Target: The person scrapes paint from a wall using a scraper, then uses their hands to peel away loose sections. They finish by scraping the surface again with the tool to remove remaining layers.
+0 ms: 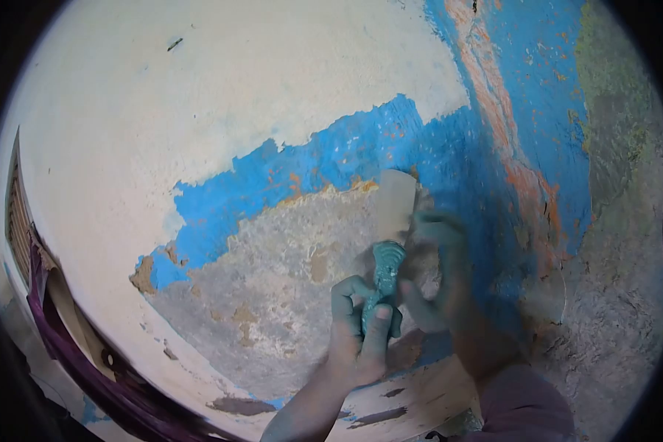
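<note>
My left hand (357, 324) is wrapped round the teal handle of a putty knife (396, 202), thumb lying along the grip. The broad pale blade points up in front of the wall. Just right of the blade and handle is my right hand (446, 265), in shadow, its fingers curved and the thumb spread apart from them; no object shows in it. Behind both hands, the wall has a bare grey patch (295, 243) bordered by blue paint (331, 158) with a ragged edge.
White coating (199, 96) covers the upper left wall. An orange-brown crack (497, 110) runs down the blue at the right, beside rough grey plaster (619, 140). Purple cloth (74, 353) hangs at the lower left, below a slatted opening (18, 210).
</note>
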`<action>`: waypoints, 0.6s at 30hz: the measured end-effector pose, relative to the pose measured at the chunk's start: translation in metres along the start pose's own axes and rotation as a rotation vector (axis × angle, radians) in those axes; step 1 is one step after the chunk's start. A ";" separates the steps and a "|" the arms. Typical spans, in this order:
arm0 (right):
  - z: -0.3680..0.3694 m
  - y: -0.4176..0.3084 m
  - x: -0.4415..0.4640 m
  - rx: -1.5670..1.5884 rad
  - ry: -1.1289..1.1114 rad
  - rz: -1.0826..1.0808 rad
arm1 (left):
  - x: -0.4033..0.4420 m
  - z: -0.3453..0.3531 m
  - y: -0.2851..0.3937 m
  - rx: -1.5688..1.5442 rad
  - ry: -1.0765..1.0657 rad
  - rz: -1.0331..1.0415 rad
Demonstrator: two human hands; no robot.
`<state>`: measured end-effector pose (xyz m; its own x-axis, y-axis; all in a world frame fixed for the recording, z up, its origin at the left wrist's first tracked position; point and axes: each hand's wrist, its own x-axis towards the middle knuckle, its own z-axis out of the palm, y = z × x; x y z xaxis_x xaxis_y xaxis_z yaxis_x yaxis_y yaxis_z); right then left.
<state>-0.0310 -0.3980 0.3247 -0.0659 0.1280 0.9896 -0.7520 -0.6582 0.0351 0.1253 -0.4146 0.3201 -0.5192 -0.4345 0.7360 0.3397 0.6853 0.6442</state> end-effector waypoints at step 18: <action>0.017 -0.074 -0.029 -0.327 -0.179 0.558 | 0.064 -0.133 0.056 1.592 -0.034 0.688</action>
<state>0.0377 -0.3656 0.2954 -0.4139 -0.3097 0.8560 -0.7986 -0.3278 -0.5047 0.2158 -0.4819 0.4309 -0.6457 0.1575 0.7472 -0.5442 0.5915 -0.5949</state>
